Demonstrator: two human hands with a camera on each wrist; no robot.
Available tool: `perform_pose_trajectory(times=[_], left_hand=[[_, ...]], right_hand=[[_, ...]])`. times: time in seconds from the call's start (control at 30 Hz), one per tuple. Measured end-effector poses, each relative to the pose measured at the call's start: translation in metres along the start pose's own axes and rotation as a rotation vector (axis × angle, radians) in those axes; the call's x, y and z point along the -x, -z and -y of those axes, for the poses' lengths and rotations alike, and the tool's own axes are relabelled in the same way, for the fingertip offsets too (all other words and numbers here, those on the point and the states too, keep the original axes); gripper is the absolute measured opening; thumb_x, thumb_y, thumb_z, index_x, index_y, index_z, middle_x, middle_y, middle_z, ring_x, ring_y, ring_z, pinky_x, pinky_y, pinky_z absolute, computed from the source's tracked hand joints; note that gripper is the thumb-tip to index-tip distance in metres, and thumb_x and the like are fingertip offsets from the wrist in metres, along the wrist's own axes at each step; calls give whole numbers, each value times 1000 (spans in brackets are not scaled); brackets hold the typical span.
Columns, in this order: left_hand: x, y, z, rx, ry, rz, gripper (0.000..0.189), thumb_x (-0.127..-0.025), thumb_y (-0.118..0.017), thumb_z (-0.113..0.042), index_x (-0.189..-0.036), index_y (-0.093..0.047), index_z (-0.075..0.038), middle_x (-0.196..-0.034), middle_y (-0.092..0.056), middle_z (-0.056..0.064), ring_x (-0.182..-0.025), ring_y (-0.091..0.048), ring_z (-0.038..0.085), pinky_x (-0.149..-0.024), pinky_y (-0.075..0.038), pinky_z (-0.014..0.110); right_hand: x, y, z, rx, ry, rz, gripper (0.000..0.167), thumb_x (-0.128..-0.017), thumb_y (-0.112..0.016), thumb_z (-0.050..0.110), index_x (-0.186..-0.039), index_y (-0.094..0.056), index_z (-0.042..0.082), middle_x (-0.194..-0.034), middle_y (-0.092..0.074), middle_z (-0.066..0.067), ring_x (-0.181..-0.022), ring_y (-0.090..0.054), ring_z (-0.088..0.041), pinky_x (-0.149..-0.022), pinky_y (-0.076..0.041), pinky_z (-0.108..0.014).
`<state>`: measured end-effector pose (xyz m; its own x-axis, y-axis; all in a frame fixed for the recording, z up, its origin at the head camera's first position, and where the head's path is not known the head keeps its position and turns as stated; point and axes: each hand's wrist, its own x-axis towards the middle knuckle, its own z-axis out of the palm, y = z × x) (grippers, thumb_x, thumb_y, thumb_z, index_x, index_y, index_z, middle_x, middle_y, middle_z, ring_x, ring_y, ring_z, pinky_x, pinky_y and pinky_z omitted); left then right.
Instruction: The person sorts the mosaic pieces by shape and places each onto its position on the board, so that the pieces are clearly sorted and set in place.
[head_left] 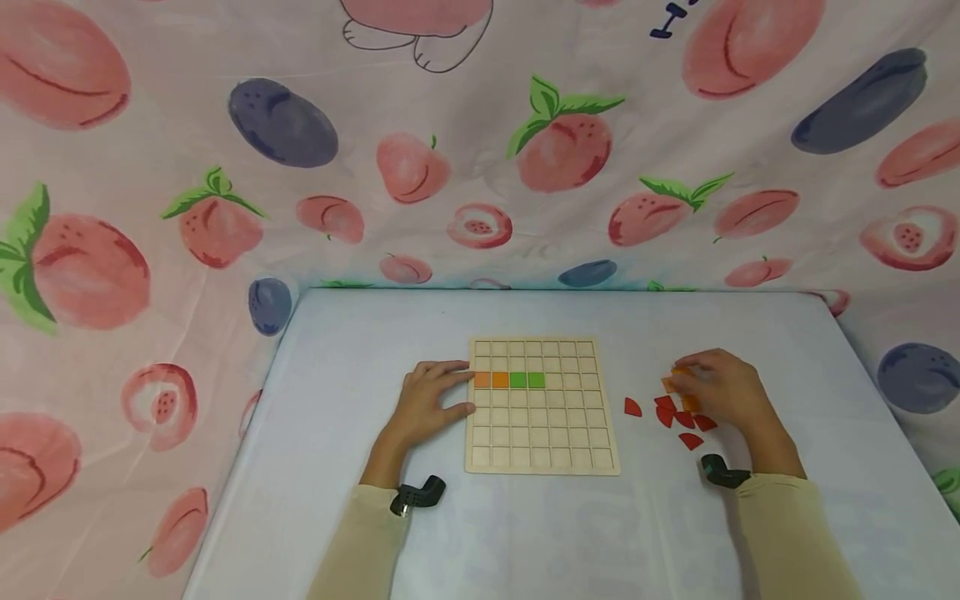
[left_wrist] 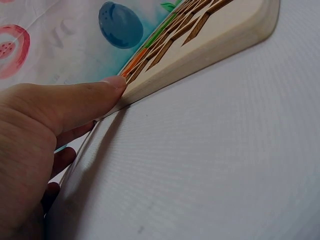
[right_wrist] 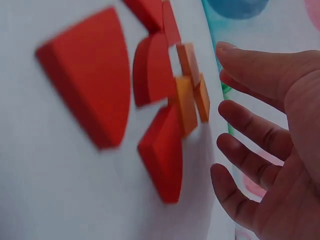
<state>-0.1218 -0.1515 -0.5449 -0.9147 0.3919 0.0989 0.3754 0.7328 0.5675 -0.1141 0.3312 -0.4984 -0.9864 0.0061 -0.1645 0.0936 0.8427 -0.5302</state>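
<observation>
A pale wooden grid board point(head_left: 540, 435) lies on the table, with two orange squares point(head_left: 500, 380) and two green squares point(head_left: 527, 380) side by side in one row. At its left edge, my left hand point(head_left: 427, 406) rests with fingers spread; in the left wrist view the thumb point(left_wrist: 85, 100) touches the board's side. My right hand point(head_left: 723, 387) hovers over loose orange tiles point(head_left: 690, 404), partly hiding them. In the right wrist view its fingers bend loosely beside orange tiles point(right_wrist: 186, 110), with no piece visible between them. Several red quarter-circle pieces point(right_wrist: 90, 75) lie close by.
One red piece point(head_left: 632, 407) sits apart, between the board and the pile. White cloth covers the table point(head_left: 555, 533). Fruit-printed fabric point(head_left: 405, 100) rises behind and at both sides. A black wrist device point(head_left: 723, 472) is strapped on each arm.
</observation>
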Motion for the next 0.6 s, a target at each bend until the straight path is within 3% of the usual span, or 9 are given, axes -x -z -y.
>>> perform_pose_trajectory(times=[0.37,0.6], left_hand=[[0,0,0,1,-4,1,55,-87,-77,-44,-137,-66,-23,-149,-57,-5,-130,-48,23,-106,-36,50],[0,0,0,0,15,10,55,-88,-76,-44,-138,-66,-24,-149,-57,-5,-131,-47,23,-107,-35,50]], right_hand=[[1,6,-15,-6,-33,63,53,-101,-62,40,-143,-57,8,-137,-54,-29,-122,-50,-47,-98,-46,-66],[-5,10,-18,5,14,101,40,-100,-65,26,-136,-64,9,-132,-57,-25,-115,-52,-42,-95,-47,-63]])
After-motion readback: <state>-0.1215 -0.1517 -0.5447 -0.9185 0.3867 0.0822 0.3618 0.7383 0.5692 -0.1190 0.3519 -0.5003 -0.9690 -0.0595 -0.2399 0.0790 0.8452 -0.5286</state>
